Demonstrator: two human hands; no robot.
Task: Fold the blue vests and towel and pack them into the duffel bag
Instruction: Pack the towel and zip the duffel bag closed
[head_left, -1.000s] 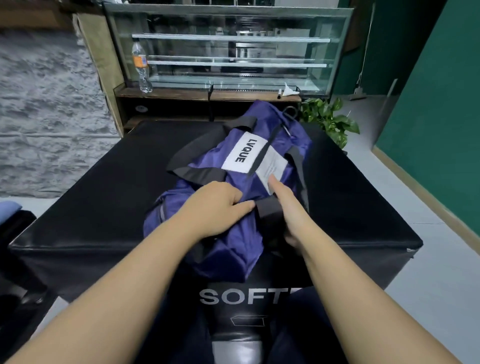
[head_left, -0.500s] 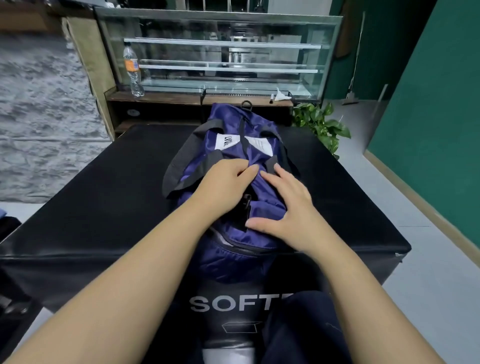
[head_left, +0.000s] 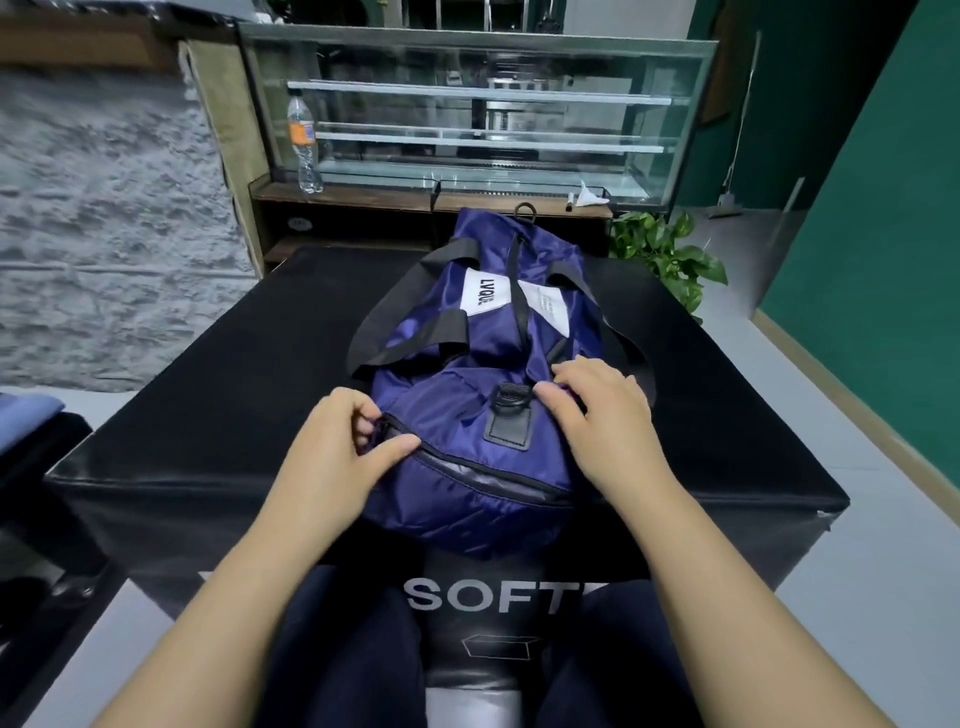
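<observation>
Duffel bag (head_left: 483, 374) lies lengthwise on the black padded counter (head_left: 218, 374), one end toward the person, the other toward the far glass display case (head_left: 478, 104). Main top zip appears drawn closed; black carry straps (head_left: 410, 322) slack over both sides.

Left hand (head_left: 343, 452): thumb and fingertips pinched on the left end of the zip on the near end pocket (head_left: 467, 467), apparently on its pull, though the pull itself is hidden under the fingers.

Right hand (head_left: 597, 415): laid over the bag's right shoulder just beside the black D-ring tab (head_left: 511, 410), fingers bent and pressing the fabric. Cannot tell whether it pinches cloth or only bears down. Judged purpose: brace the soft shell so the zip runs without bunching.

No vests or towel visible on the counter; judged already inside, task near its end. A blue cloth (head_left: 26, 415) shows at the far left edge, off the counter; identity unclear.

Water bottle (head_left: 302, 140) and potted plant (head_left: 670, 260) beyond, not involved.
</observation>
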